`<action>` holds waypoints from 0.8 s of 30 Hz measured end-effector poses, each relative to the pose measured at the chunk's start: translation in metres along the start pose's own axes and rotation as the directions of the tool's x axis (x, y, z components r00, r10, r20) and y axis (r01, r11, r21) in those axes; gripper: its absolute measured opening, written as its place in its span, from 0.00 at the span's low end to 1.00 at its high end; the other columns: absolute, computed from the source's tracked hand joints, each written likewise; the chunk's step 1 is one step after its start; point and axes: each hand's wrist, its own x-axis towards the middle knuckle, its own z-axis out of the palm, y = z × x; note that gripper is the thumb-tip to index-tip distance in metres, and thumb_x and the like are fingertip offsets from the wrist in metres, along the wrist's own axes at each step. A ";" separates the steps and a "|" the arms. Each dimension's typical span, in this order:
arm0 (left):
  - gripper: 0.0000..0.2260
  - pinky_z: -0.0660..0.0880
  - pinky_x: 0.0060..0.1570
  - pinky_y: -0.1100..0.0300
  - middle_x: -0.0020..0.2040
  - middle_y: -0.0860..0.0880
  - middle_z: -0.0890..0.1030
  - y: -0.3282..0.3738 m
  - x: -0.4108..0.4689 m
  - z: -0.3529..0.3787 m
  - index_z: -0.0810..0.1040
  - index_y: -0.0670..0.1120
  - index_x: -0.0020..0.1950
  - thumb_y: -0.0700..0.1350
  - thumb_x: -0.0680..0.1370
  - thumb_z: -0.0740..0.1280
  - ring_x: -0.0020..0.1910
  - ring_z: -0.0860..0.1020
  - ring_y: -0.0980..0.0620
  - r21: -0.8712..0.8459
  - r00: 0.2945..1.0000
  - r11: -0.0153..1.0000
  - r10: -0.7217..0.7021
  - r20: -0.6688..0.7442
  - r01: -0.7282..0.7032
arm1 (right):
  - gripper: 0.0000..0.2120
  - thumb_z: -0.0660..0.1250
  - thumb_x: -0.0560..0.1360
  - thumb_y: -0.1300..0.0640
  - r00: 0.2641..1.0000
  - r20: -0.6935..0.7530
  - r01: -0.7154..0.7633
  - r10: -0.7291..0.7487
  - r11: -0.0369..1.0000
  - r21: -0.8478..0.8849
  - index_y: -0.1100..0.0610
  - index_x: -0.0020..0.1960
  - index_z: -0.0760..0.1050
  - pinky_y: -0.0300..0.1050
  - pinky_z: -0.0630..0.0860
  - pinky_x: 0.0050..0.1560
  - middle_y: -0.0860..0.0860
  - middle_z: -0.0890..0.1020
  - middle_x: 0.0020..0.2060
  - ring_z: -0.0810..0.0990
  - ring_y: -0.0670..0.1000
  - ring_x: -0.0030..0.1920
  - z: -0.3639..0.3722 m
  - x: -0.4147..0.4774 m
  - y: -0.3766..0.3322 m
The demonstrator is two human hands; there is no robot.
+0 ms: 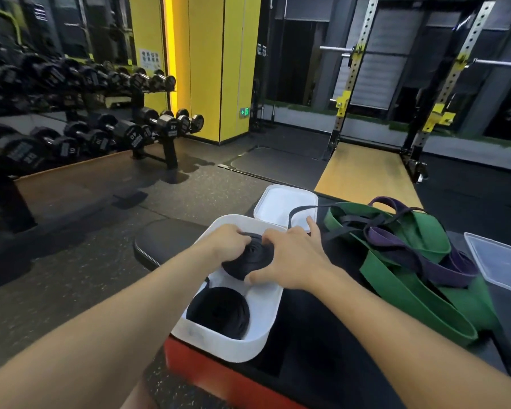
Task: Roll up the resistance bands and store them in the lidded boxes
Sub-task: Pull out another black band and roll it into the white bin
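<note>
left hand (230,240), right hand (295,261): both curled round black roll (248,258) at far end of box (242,346) | second roll (219,312): near end | lid (278,202): behind | green and purple bands (419,290): heaped right on surface (307,335), by clear box (502,267)

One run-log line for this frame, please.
left hand and right hand grip part-rolled black band over white box | stored: black roll inside | loose: green bands, purple band | lid: off

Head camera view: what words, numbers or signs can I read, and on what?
"40": end of a dumbbell, printed sideways.
"10": end of another dumbbell further left.
Lettering under those numbers: too blurred.
Poster on the yellow pillar: too blurred.
Green exit sign: arrow and figure, no readable words.
</note>
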 end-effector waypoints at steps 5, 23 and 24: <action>0.12 0.72 0.67 0.52 0.62 0.47 0.82 -0.007 -0.001 0.008 0.80 0.46 0.65 0.47 0.85 0.63 0.63 0.78 0.45 0.212 0.992 0.975 0.035 0.117 -0.059 | 0.35 0.72 0.63 0.26 0.984 0.174 0.012 0.035 0.966 -0.258 0.48 0.60 0.72 0.67 0.40 0.77 0.50 0.77 0.50 0.66 0.58 0.71 -0.005 0.009 -0.010; 0.20 0.76 0.64 0.49 0.56 0.54 0.84 -0.018 -0.002 0.009 0.81 0.53 0.63 0.50 0.72 0.77 0.57 0.81 0.49 0.203 0.972 0.963 0.140 0.190 -0.178 | 0.33 0.64 0.67 0.20 0.951 0.302 0.073 0.060 0.908 -0.412 0.52 0.39 0.71 0.67 0.40 0.77 0.47 0.77 0.40 0.71 0.55 0.65 -0.010 0.013 -0.018; 0.19 0.76 0.64 0.48 0.55 0.53 0.85 -0.018 0.000 0.009 0.81 0.53 0.62 0.52 0.72 0.76 0.56 0.82 0.49 0.225 0.968 0.955 0.150 0.202 -0.194 | 0.31 0.63 0.68 0.21 0.942 0.330 0.069 0.065 0.923 -0.379 0.51 0.38 0.72 0.67 0.41 0.77 0.47 0.76 0.39 0.72 0.54 0.65 -0.013 0.014 -0.014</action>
